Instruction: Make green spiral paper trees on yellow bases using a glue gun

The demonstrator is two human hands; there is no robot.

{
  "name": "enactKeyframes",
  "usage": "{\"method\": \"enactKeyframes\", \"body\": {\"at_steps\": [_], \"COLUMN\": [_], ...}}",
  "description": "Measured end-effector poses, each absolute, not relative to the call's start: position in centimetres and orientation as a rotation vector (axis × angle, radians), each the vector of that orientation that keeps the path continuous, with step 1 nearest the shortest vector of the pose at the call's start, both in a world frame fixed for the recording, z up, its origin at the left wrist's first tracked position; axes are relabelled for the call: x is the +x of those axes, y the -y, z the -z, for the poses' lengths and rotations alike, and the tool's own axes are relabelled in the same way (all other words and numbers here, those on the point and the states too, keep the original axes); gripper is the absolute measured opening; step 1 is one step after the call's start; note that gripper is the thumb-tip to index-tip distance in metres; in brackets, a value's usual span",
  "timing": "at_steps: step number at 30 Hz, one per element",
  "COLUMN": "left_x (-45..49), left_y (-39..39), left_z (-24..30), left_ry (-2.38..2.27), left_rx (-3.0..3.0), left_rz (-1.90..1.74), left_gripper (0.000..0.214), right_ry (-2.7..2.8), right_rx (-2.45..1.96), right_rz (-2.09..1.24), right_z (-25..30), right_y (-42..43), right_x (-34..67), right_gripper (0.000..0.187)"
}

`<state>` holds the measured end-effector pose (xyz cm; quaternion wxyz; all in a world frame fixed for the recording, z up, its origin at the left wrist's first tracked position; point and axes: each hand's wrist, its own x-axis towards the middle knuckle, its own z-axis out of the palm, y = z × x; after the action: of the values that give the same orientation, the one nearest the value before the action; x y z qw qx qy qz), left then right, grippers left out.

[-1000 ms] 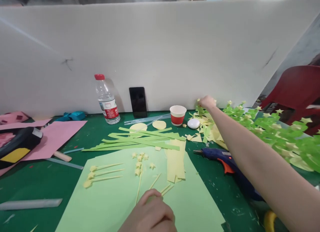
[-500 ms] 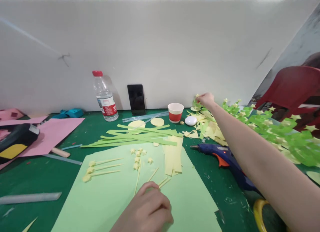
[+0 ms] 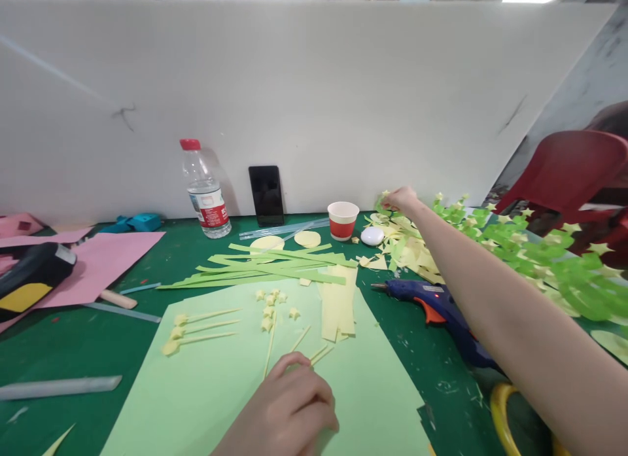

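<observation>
My left hand [image 3: 289,403] rests with curled fingers on a light green paper sheet [image 3: 186,384]; whatever lies under its fingers is hidden. Just beyond it are thin yellow paper sticks [image 3: 321,354] and a cluster of small folded paper stars [image 3: 269,310]. Three sticks with stars at their ends [image 3: 206,327] lie further left on the sheet. At the back, beside the white board, my right hand [image 3: 401,199] pinches a small green paper plant topped with a star [image 3: 380,201]. Yellow paper scraps [image 3: 415,253] lie below that hand.
Right of the sheet are a blue glue gun [image 3: 441,305], a yellow tape roll [image 3: 501,413] and several green star-topped paper plants [image 3: 549,246]. Behind stand a paper cup [image 3: 343,227], a phone [image 3: 266,194] and a water bottle [image 3: 209,201]. Green strips [image 3: 275,269] cross the sheet's far edge.
The view has shifted slightly. My right hand stays at the back with the paper plant, a touch lower, and my left hand has hardly moved.
</observation>
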<state>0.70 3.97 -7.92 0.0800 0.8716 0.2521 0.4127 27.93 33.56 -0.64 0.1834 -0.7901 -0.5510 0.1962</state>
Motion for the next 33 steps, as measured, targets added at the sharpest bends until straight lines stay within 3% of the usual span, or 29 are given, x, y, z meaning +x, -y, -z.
{"method": "enactKeyframes", "body": {"at_steps": [8,16,22,28,33], "left_x": [0.4,0.5,0.5,0.3,0.3], "left_y": [-3.1,-2.0,-1.7,-1.3,-1.0], "left_z": [6.4,4.9,5.0,5.1,4.9], "left_ry": [-0.833,-0.887,-0.784,-0.617,-0.676], "left_rx": [2.593,2.657,2.817,2.981,3.049], "left_rz": [-0.994,-0.821,-0.894,-1.041,-1.014], "left_gripper": [0.027,0.026,0.022,0.017,0.039], "right_ry": [1.717,2.052,2.612,2.828,2.934], "right_rx": [-2.355,-2.279,-1.775,-1.408,-1.107], "right_rz": [-0.415,0.001,-0.164,-0.231,-0.291], "right_z": [-3.2,-7.8,-3.9,-0.8,-0.8], "right_y": [-28.9,-18.9,-10.3,-9.3,-9.8], "right_x": [26.5,21.3,16.8,13.5,9.4], "right_gripper": [0.03,0.027,0.022,0.023,0.025]}}
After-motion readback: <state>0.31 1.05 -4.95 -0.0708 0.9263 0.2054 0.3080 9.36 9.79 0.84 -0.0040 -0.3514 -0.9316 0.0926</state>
